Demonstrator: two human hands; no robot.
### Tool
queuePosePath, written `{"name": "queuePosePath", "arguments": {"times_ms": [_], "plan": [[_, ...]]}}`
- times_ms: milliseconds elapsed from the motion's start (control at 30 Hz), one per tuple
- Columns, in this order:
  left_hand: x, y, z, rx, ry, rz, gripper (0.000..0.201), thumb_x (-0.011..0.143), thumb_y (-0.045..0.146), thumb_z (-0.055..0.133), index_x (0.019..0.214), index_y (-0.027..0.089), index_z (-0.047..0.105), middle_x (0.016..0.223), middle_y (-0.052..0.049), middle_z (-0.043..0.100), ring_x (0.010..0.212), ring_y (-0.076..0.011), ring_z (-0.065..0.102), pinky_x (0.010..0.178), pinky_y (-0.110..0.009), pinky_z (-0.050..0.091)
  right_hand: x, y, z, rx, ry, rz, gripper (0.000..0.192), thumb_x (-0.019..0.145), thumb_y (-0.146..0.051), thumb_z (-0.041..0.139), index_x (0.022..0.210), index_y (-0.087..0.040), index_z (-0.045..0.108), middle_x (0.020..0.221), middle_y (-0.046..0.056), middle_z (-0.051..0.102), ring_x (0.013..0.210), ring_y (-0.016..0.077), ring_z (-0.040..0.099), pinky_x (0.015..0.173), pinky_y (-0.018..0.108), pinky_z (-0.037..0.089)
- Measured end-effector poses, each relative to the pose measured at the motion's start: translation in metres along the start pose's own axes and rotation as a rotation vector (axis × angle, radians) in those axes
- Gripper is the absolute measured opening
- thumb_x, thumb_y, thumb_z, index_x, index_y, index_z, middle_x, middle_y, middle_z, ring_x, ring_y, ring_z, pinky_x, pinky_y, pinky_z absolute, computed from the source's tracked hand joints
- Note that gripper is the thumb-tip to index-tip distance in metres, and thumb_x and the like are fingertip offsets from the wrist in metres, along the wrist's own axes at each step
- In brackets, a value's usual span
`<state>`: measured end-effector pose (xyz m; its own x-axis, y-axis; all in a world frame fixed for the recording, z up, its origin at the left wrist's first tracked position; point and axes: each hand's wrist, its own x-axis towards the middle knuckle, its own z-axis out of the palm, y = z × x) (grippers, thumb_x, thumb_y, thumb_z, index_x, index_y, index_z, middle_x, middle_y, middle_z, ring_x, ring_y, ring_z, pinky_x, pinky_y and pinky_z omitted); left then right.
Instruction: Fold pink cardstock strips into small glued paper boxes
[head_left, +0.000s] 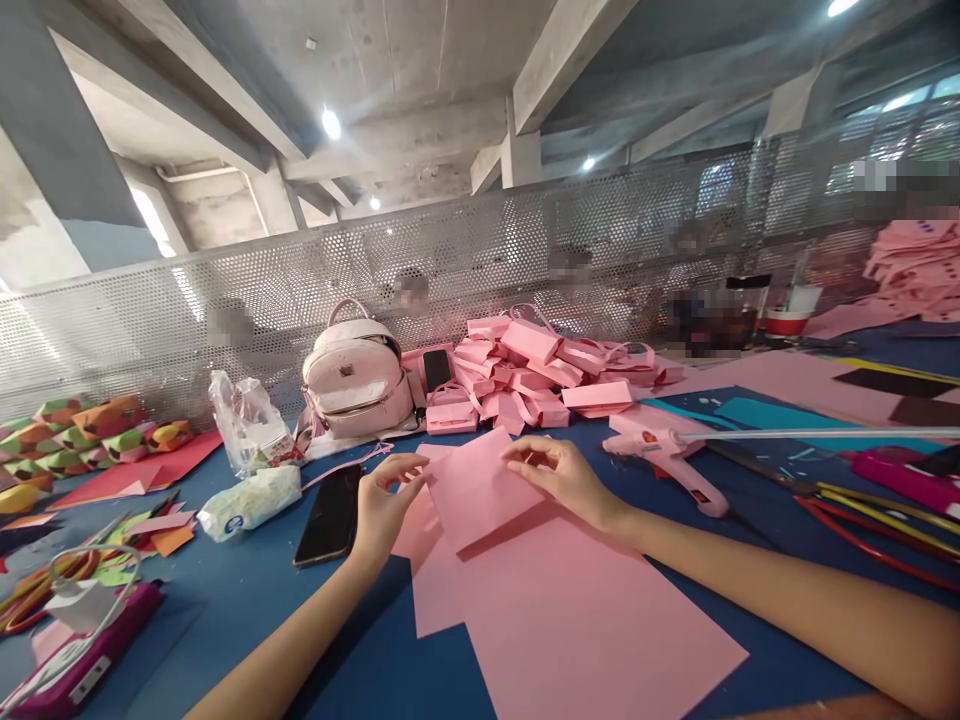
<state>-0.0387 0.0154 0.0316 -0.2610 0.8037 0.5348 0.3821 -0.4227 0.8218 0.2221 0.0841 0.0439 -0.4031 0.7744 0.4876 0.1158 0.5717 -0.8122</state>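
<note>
A square-looking pink paper piece (480, 485), perhaps folded, is held slightly raised and tilted between both hands. My left hand (386, 500) pinches its left edge with thumb and fingertips. On the upper right side, my right hand (562, 475) grips it between thumb and fingers, the other fingers curled. Beneath lies a large flat pink sheet (592, 610), with a smaller pink sheet (435, 590) partly under it at the left. Close beside my left hand rests a black phone (328, 520). A pink glue gun (671, 455) with a long glue stick lies right of my right hand.
Behind the hands stand a heap of folded pink paper pieces (525, 365) and a pink backpack (356, 375). A tissue pack (249, 502), plastic bag (251, 420) and purple power strip (90, 660) are at left. Scissors (810, 490) lie right. A perforated metal screen (465, 260) runs behind.
</note>
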Motion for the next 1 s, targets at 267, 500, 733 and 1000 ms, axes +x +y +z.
{"name": "queuePosePath", "arguments": {"times_ms": [267,500,733,1000], "plan": [[0.000,-0.003,0.001,-0.035,0.012,-0.072,0.015,0.074,0.032,0.075,0.082,0.019,0.076,0.085,-0.005,0.075,0.077,-0.0193,0.064,0.070,-0.029,0.048,-0.001,-0.004,0.000,-0.011,-0.011,-0.003,0.020,0.083,-0.039,0.067,0.089,-0.021,0.074,0.091,0.005,0.073,0.081,0.0199,0.063,0.073,0.030,0.050],[0.000,0.004,-0.001,-0.054,0.019,-0.073,0.011,0.075,0.029,0.073,0.073,0.018,0.075,0.079,-0.005,0.074,0.079,-0.0201,0.063,0.074,-0.029,0.047,-0.004,-0.011,0.000,-0.012,-0.019,-0.014,0.020,0.083,-0.039,0.066,0.088,-0.021,0.073,0.089,0.005,0.072,0.080,0.0197,0.062,0.072,0.030,0.050],[0.003,0.005,-0.001,-0.083,0.064,-0.104,0.020,0.072,0.035,0.074,0.064,0.018,0.070,0.067,-0.002,0.068,0.070,-0.0174,0.059,0.069,-0.028,0.044,-0.005,-0.020,0.003,-0.011,-0.013,-0.029,0.021,0.083,-0.040,0.066,0.086,-0.021,0.073,0.088,0.005,0.072,0.081,0.0213,0.063,0.071,0.031,0.051],[0.006,-0.006,-0.005,-0.135,0.120,-0.177,0.031,0.071,0.045,0.076,0.063,0.016,0.067,0.065,-0.002,0.064,0.066,-0.0150,0.057,0.064,-0.025,0.043,-0.004,-0.014,0.001,0.001,0.004,-0.058,0.023,0.084,-0.042,0.066,0.086,-0.021,0.072,0.088,0.005,0.072,0.083,0.0212,0.065,0.076,0.031,0.051]]}}
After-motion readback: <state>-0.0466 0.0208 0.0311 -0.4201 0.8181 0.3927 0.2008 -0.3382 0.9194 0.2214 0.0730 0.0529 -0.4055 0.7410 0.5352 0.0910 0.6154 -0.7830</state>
